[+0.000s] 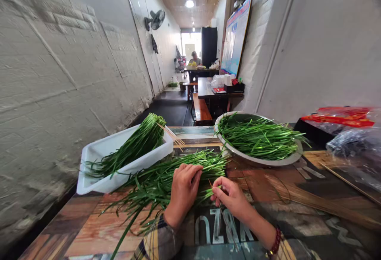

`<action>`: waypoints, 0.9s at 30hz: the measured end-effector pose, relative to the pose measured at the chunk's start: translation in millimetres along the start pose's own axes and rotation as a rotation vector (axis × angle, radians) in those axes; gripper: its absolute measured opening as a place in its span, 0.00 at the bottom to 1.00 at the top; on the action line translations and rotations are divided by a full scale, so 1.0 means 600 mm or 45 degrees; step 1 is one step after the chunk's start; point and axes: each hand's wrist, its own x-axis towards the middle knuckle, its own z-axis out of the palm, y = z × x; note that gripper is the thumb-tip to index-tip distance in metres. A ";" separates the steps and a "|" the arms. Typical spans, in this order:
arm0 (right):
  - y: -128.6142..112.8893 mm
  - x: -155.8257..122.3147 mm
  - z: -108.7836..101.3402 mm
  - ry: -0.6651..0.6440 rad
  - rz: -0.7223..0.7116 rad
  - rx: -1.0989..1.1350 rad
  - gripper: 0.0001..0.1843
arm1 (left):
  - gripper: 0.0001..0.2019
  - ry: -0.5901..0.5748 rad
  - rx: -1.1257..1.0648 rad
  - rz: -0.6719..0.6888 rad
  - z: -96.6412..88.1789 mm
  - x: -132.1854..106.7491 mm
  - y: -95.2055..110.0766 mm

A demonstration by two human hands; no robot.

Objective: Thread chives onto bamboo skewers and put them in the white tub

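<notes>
A loose pile of green chives (166, 176) lies across the patterned wooden table (95, 228) in front of me. My left hand (183, 190) rests on the pile with its fingers curled down over the stalks. My right hand (230, 196) is closed in a pinch on a thin bamboo skewer (214, 191) and the ends of a few chive stalks beside the pile. A beaded bracelet (275, 244) is on my right wrist.
A white plastic tub (98, 149) at the left holds skewered chives with stick ends poking out. A metal basin (285, 160) of chives stands at the back right. Loose bamboo skewers (315, 202) and plastic bags (354, 145) lie right. A person sits far down the aisle.
</notes>
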 end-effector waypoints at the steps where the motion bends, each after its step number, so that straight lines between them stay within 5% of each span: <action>1: -0.001 -0.002 0.000 0.014 0.016 0.042 0.15 | 0.08 -0.005 0.013 -0.018 0.001 0.001 -0.001; 9: -0.018 -0.011 -0.012 0.244 -0.002 0.131 0.14 | 0.05 -0.074 -0.047 -0.006 0.011 -0.001 0.006; 27: -0.016 -0.018 -0.018 0.187 -0.044 -0.024 0.18 | 0.06 -0.171 -0.290 0.010 0.028 -0.002 0.014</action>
